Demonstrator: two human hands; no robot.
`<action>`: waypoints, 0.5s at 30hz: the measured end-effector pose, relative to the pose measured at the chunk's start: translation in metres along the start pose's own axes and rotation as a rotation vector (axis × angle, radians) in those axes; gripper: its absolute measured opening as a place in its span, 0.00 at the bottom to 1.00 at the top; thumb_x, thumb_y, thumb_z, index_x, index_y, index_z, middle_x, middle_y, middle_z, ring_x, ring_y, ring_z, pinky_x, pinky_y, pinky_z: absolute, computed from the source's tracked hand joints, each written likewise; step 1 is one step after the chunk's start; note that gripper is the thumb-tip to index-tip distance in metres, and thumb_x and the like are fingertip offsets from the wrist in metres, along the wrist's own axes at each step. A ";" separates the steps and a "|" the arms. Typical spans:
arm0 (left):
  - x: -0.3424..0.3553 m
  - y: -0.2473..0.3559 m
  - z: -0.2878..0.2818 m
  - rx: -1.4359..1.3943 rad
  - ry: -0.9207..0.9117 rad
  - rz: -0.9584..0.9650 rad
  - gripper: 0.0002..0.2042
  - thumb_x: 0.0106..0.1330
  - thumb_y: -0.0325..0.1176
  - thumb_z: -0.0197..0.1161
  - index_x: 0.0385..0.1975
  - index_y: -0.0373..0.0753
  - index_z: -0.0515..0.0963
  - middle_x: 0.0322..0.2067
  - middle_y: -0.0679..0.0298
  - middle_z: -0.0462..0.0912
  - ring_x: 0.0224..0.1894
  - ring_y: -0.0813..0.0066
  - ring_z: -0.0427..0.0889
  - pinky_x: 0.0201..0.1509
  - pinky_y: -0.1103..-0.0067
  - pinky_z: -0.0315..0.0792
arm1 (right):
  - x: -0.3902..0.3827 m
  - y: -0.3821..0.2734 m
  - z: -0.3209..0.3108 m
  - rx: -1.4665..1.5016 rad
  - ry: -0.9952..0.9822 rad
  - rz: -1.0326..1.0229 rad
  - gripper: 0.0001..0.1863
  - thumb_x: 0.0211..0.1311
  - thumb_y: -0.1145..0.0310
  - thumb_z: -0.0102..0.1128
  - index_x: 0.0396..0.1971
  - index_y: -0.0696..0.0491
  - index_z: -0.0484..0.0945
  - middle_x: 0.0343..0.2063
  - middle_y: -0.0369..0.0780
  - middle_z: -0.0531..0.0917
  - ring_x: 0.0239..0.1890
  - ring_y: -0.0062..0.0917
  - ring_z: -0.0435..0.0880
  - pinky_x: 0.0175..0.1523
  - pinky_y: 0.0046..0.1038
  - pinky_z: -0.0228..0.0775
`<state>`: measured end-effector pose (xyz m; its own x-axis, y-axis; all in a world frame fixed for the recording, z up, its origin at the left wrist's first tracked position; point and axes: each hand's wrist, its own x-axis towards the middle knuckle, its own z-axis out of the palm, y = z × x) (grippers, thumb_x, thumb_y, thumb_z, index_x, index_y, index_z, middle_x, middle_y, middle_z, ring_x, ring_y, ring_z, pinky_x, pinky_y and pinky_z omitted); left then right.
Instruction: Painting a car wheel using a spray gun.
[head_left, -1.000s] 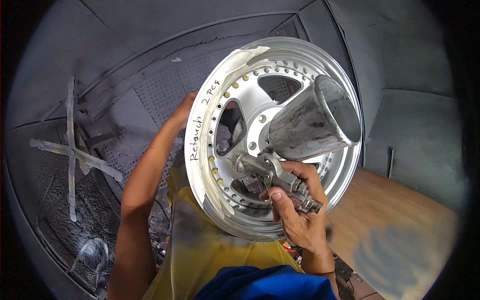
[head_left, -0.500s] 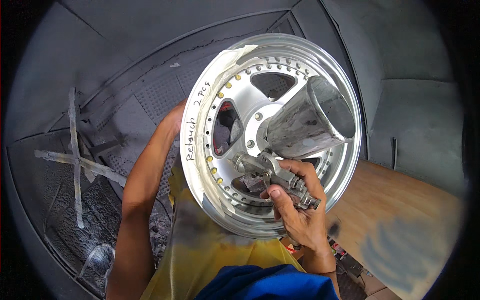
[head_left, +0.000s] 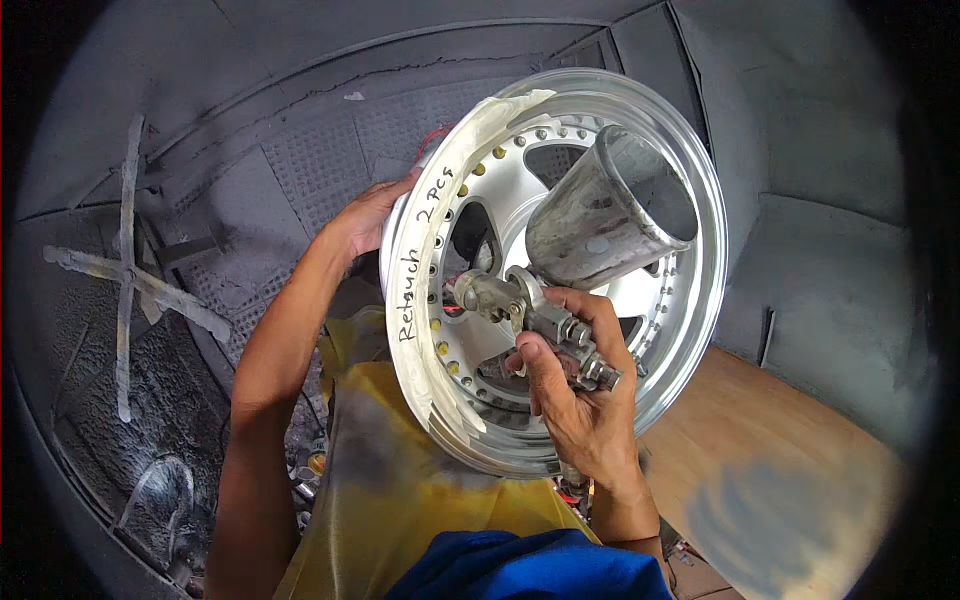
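Observation:
A silver multi-spoke wheel [head_left: 634, 315] with a polished lip fills the middle, tilted toward me. Masking tape with handwriting [head_left: 431, 229] covers part of its left rim; some bolts beside it have yellow caps. My left hand [head_left: 375, 210] grips the wheel's outer left side, its fingertips partly hidden behind it. My right hand [head_left: 575, 390] is wrapped round a metal spray gun [head_left: 550, 325], thumb at its trigger area. The gun's grey, paint-stained open cup [head_left: 590, 225] lies tilted over the wheel's face, and its nozzle points left across the spokes.
Grey booth walls [head_left: 810, 260] surround a textured floor [head_left: 310, 170]. A crossed, paint-coated frame [head_left: 128, 330] stands at left. A wooden board [head_left: 760, 420] with a grey overspray patch lies at lower right. A stained yellow cloth [head_left: 370, 480] and blue fabric [head_left: 510, 565] are at my body.
The wheel has turned slightly, exposing more of its left side and my left hand, which now sits higher. The spray gun in my right hand has shifted a little up and left.

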<state>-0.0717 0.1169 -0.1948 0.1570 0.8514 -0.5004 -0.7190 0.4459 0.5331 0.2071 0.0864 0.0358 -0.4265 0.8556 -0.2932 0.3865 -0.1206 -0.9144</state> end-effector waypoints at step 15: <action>-0.006 -0.007 0.003 0.061 0.052 -0.055 0.27 0.75 0.52 0.64 0.58 0.31 0.81 0.48 0.55 0.89 0.44 0.72 0.90 0.50 0.73 0.86 | -0.002 -0.005 -0.002 -0.026 0.036 0.014 0.19 0.72 0.69 0.68 0.56 0.59 0.75 0.33 0.39 0.84 0.32 0.18 0.79 0.40 0.22 0.72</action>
<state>-0.0656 0.1092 -0.1939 0.1588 0.8102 -0.5642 -0.6671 0.5093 0.5437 0.2080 0.0862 0.0413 -0.3919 0.8714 -0.2949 0.4136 -0.1195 -0.9026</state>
